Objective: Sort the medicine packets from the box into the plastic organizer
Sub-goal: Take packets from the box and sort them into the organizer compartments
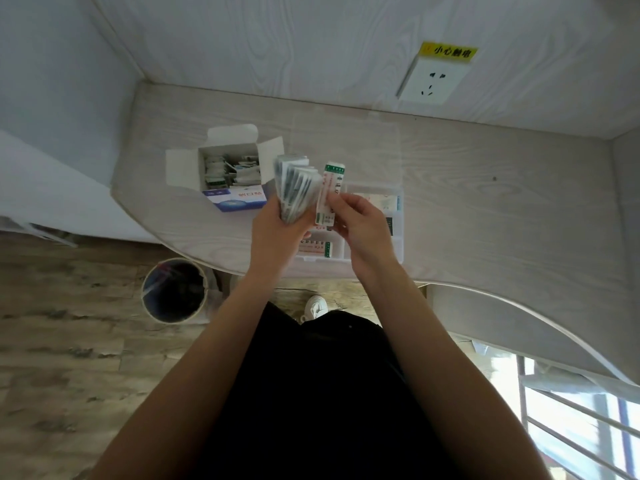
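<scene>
An open white and blue cardboard box (231,199) stands on the table at the left, with several packets (230,169) still inside. My left hand (275,233) grips a fanned stack of packets (297,187) above the table. My right hand (360,225) pinches one long white packet (329,192) with green and red print, held upright beside the stack. Below both hands lies the clear plastic organizer (394,252); packets rest in its compartments, one at the front left (317,248) and others at the back right (382,201). My hands hide much of it.
The pale wood table (485,202) has a curved front edge and walls at the back and right. A wall socket (431,83) with a yellow label sits on the back wall. A round bin (175,289) stands on the floor below the table's left end.
</scene>
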A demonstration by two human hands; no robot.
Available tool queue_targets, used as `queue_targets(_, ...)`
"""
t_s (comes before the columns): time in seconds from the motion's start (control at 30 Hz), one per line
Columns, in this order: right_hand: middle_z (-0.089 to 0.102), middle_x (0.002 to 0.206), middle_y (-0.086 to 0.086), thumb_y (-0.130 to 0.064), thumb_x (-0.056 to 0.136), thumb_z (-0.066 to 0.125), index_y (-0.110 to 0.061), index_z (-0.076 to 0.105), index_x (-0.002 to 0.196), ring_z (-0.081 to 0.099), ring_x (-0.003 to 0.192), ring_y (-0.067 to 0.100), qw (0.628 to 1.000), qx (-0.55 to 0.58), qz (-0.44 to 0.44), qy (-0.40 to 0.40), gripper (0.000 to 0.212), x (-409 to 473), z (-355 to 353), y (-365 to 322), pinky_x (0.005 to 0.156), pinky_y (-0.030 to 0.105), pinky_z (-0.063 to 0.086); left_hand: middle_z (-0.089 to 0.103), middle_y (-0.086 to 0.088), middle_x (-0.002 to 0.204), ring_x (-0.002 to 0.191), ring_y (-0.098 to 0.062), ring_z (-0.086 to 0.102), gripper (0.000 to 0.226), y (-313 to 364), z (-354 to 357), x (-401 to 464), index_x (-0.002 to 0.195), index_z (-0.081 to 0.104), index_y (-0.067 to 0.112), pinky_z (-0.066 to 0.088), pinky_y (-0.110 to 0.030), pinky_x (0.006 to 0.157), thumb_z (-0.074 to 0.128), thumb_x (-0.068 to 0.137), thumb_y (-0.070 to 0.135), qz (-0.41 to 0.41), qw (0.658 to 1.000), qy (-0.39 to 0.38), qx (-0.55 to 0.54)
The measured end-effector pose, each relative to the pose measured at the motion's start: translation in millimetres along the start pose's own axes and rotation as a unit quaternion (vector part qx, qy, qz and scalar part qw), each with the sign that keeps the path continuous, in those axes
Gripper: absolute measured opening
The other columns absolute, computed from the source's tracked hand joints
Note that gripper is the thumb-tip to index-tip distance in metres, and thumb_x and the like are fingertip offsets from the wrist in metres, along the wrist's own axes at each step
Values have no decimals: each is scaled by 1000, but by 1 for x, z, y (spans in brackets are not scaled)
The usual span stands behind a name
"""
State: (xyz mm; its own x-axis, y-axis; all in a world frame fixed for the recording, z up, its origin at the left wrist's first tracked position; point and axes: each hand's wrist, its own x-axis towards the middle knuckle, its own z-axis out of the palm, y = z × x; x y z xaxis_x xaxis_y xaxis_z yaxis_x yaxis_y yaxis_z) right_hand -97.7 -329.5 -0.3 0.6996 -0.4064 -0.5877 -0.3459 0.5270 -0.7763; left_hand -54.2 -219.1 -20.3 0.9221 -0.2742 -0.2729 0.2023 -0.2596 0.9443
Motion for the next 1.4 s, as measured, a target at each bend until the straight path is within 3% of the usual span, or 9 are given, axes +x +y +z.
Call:
queue_targets(0.2,65,87,5,-4,87,62,-11,53,89,61,71,13,999,1,-30,39,11,6,2,3,60,21,50,69,-3,87,67,-9,69,28,-3,-9,-7,108,59,1,50,-18,53,68,83,11,-12,999,-14,-46)
queue_targets(0.3,66,85,-4,-7,84,65,-19,54,92,66,79,11,973,-173,-142,53,18,16,-14,3,70,24,55,68,-3,76,61,-14,65,19,-9,-25,-13,101,60,2,51,-23,52,66,85,11,-24,998,-4,-55)
queue_targets(0.43,66,82,-9,-13,85,67,-17,67,92,59,70,-7,872,-420,-248,-35,8,22,-28,11,66,8,44,61,1,65,51,-10,55,7,-21,-47,-21,90,56,16,47,-24,46,62,88,13,-53,997,19,-59)
queue_targets(0.63,69,98,-2,-21,89,59,-18,73,96,64,84,19,705,-625,-320,-101,16,24,-17,33,72,33,49,61,1,70,52,-14,53,15,-28,-53,-29,92,56,21,45,-29,48,47,96,33,-82,985,46,-142)
queue_targets(0.77,69,94,0,-16,88,61,-19,72,97,66,75,25,608,-694,-372,-105,15,25,-9,41,57,30,45,63,2,68,53,-13,55,18,-24,-49,-27,94,56,22,46,-29,48,44,98,34,-77,985,30,-152)
queue_targets(0.97,64,59,-5,-8,56,84,-23,73,77,61,46,18,496,-783,-364,-96,29,25,-7,47,40,21,42,65,3,68,55,-12,58,16,-20,-47,-29,96,57,23,48,-27,48,44,97,32,-81,986,0,-148)
queue_targets(1.1,65,60,-10,-13,69,75,-26,74,78,63,51,13,408,-841,-335,-119,16,20,0,45,42,20,43,67,0,77,58,-12,62,15,-18,-47,-27,103,57,20,48,-25,46,44,98,26,-102,985,-7,-138)
queue_targets(1.3,51,39,-13,-22,41,87,-28,66,49,51,35,6,345,-862,-360,-91,24,17,9,41,39,14,21,67,-7,84,59,-12,62,19,-12,-48,-27,109,55,17,45,-23,42,42,96,14,-118,977,-33,-172)
queue_targets(1.4,55,45,-11,-16,44,87,-25,67,54,55,40,8,391,-819,-408,-103,25,15,10,40,39,15,25,70,-3,87,69,-16,67,16,-12,-47,-29,109,57,19,51,-26,48,51,94,19,-100,978,-47,-176)
